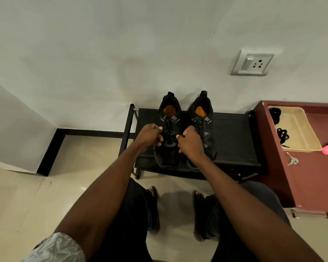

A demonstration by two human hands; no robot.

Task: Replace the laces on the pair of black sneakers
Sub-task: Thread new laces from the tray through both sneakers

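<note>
Head view.

Item: pair of black sneakers, side by side on a low black rack against the wall, heels to the wall, orange insoles showing. Left sneaker (169, 133); right sneaker (203, 127).

Left hand (150, 136): fingers curled, pinching what appears to be a lace end at the left sneaker's eyelets. Right hand (190, 141): fingers curled likewise on the other side of the same shoe, apparently holding the other end; the lace itself is dark on dark and hard to trace.

Right sneaker: lacing visible across the tongue; old or new, cannot tell.

Beige tray (299, 137) on the maroon cabinet (314, 176) to the right: holds dark coiled laces (282, 135).

Progress, as judged: work is on the left sneaker, mid-lacing or mid-unlacing. Laces in the tray suggest at least one change remains.
</note>
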